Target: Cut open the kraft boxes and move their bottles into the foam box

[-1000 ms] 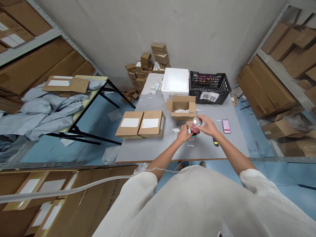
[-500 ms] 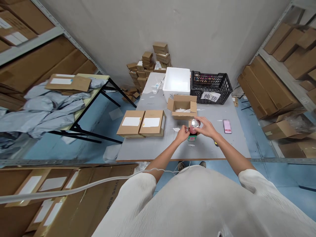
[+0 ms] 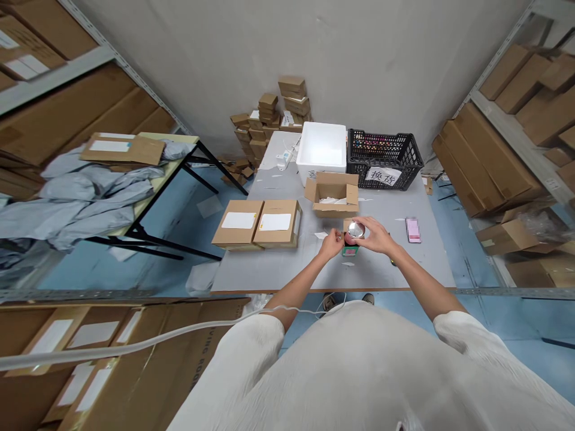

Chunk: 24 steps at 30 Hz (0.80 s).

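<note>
The grey table [image 3: 278, 269] lay like a dial, the person at 6. At 1 stood the black crate [image 3: 357, 170]; multicoloured things showed at its far mesh, though whether inside or behind could not be told. Just short of 12, touching or nearly touching it, was the white bin [image 3: 321, 146], open-topped. Two shut cartons [image 3: 236, 232] with white labels sat side by side at 9. Near the centre, toward 12, the open carton [image 3: 335, 209] held white packing. At 4, the right hand [image 3: 377, 236] gripped the jar; at 6, the left hand [image 3: 332, 244] had bent fingers at the green box's left edge, grip unclear. The green box [image 3: 349, 251] stood at 5, flap up. The jar [image 3: 355, 229], silver-topped and pink below, was at its mouth, how deep unclear.
</note>
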{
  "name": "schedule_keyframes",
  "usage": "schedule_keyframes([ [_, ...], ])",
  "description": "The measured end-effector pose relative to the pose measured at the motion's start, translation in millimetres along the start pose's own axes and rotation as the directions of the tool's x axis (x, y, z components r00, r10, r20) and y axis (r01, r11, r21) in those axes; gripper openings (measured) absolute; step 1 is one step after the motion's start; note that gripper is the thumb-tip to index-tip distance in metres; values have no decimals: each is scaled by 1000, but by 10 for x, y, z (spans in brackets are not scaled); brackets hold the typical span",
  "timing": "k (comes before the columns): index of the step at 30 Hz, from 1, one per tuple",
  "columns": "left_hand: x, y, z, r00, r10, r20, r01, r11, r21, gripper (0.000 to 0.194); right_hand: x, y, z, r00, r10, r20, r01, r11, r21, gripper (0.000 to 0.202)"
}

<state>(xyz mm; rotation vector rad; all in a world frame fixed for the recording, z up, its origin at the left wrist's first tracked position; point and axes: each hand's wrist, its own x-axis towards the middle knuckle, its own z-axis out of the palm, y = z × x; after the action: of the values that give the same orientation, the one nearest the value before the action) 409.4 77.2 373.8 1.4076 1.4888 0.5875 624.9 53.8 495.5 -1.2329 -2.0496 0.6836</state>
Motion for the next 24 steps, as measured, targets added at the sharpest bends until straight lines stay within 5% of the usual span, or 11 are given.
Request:
schedule_keyframes([
  [10,-51,32,-22,996,-81,23,83,991,-106,41,-103,248,192,999,-44,10,45,998,-53,62],
  [19,-51,-19,73,992,-127,-5,126,988,-89,44,-294,599,765,987,161,2,-153,938,-311,53],
  [24,-38,-87,134,990,-137,28,140,972,-186,46,-376,631,879,972,235,-23,-225,890,-396,44],
])
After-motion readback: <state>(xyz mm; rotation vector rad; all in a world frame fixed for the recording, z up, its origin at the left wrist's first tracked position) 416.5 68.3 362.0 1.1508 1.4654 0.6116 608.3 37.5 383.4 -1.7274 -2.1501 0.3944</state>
